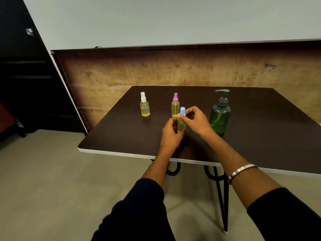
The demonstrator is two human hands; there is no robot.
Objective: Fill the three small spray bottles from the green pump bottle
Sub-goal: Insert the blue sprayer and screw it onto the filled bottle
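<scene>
Mid-table stands a small spray bottle with a blue cap (181, 125), holding yellow liquid. My left hand (171, 134) grips its body. My right hand (195, 120) pinches the blue cap from the right. Just behind it is a pink-capped spray bottle (175, 106) with yellow liquid. Further left, a white-capped spray bottle (144, 106) stands part full. The green pump bottle (220, 115) stands upright to the right of my right hand, apart from it.
The dark brown table (260, 136) has a white front edge and black hairpin legs. A wooden panel (156, 72) leans on the wall behind it. A dark cabinet (26, 75) stands at the left.
</scene>
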